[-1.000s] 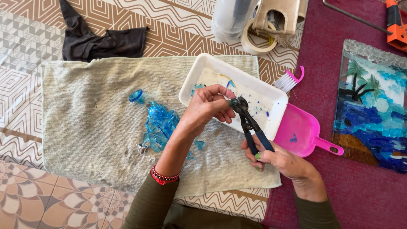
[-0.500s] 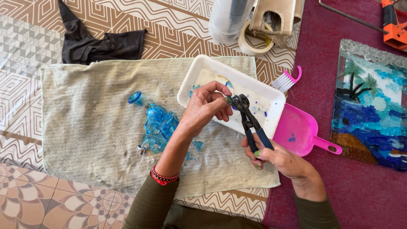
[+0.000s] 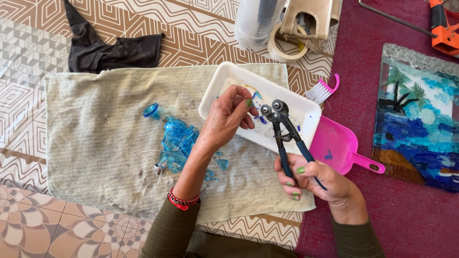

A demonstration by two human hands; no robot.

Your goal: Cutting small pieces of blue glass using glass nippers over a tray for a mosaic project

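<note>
Tray (image 3: 306, 125) on towel's (image 3: 95, 143) right end | glass shards (image 3: 178, 143) left of tray, on towel | dustpan (image 3: 340, 149) right of tray | mosaic panel (image 3: 420, 119) far right | dark cloth (image 3: 105, 50) behind towel

Light: bright, even daylight, no dim corners
Shadows: soft and short, falling toward 5 o'clock under the left hand (image 3: 228, 117) and the wheeled nippers (image 3: 283, 134)
Glare: mild sheen on the white tray (image 3: 306, 111) and the glass mosaic panel (image 3: 417, 117)
Focus: sharp throughout, no motion blur
Edges: slight wide-angle stretch at the corners
</note>
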